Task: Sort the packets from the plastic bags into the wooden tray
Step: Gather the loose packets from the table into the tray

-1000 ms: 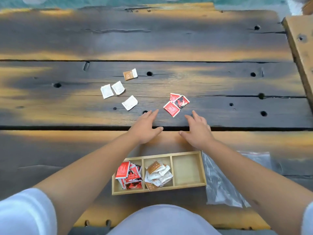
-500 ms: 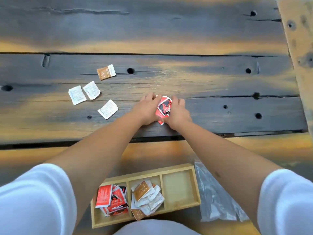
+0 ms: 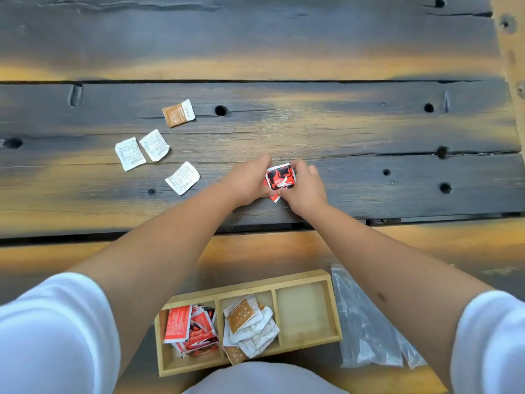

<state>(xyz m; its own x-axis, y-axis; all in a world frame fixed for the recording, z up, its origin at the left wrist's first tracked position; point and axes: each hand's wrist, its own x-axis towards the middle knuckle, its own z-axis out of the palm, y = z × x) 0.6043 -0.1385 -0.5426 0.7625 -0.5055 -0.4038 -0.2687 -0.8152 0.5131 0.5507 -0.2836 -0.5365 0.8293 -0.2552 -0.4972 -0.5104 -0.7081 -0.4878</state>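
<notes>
My left hand (image 3: 247, 180) and my right hand (image 3: 303, 186) are pressed together around a small stack of red packets (image 3: 280, 180) on the dark wooden table. Both hands grip the stack from either side. To the left lie three white packets (image 3: 154, 145), (image 3: 129, 153), (image 3: 182, 177) and one brown packet (image 3: 178, 113), all loose on the planks. Close to my body stands the wooden tray (image 3: 335, 308) with three compartments. Its left compartment holds red packets (image 3: 191, 327), the middle one white and brown packets (image 3: 250, 325), and the right one is bare.
Clear plastic bags (image 3: 366, 325) lie flat just right of the tray. The table (image 3: 312, 52) is made of wide planks with gaps and knot holes. A lighter wooden beam (image 3: 512, 52) runs along the far right edge.
Both hands reached forward from near the table's front gap to the red packets and closed around them, gathering them into one stack. The view shifted forward and down.
</notes>
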